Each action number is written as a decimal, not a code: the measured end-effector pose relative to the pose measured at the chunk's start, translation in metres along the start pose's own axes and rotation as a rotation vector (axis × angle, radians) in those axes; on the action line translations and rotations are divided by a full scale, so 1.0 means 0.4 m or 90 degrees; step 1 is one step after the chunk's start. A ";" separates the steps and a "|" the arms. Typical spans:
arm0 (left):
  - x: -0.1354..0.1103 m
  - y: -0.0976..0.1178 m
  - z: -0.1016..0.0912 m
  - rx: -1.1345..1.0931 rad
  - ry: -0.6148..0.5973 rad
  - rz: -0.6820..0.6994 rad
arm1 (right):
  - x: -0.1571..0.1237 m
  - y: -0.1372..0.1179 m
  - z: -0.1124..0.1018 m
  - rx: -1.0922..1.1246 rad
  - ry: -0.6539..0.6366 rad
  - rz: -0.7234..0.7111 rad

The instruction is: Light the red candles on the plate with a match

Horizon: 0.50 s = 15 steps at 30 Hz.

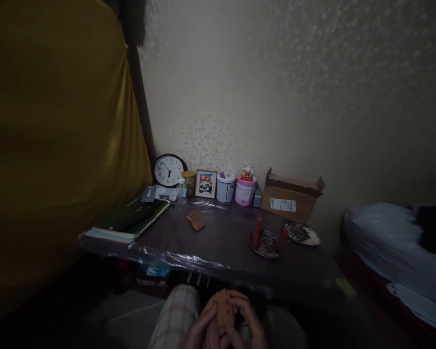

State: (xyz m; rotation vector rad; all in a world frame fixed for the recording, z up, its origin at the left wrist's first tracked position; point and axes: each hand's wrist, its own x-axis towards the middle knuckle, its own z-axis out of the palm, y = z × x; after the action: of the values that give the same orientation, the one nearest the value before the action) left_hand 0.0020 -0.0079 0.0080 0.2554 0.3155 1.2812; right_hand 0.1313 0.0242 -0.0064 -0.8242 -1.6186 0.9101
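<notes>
Both my hands are at the bottom edge of the view, low in front of a dark table (221, 242). My left hand (203, 327) and my right hand (249, 322) are closed together around a small brown card-like piece (225, 310) held upright between the fingers. A few similar brown pieces (196, 220) lie on the table top further away. My knee in checked cloth (174, 315) shows just left of the hands.
Along the wall stand a round clock (169, 169), a framed picture (205, 183), two tins (225, 186), a pink jar (245, 190) and an open cardboard box (290, 196). Books (131, 220) lie at left, two dishes with red sticks (265, 242) at right. A yellow curtain (58, 145) hangs left.
</notes>
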 end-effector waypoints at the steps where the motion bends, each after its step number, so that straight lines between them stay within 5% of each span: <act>1: -0.003 -0.001 0.006 -0.013 0.005 0.002 | 0.000 -0.006 -0.001 -0.003 0.004 -0.004; 7: -0.008 -0.011 0.025 -0.024 0.085 0.008 | -0.005 -0.023 -0.002 -0.014 0.009 0.008; 15: -0.008 -0.013 0.034 -0.032 0.077 0.002 | -0.010 -0.023 -0.001 0.011 0.020 0.014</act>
State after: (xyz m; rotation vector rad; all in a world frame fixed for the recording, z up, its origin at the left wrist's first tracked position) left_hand 0.0107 -0.0127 0.0190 0.1357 0.3855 1.3093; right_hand 0.1320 0.0164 -0.0002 -0.8417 -1.5755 0.9214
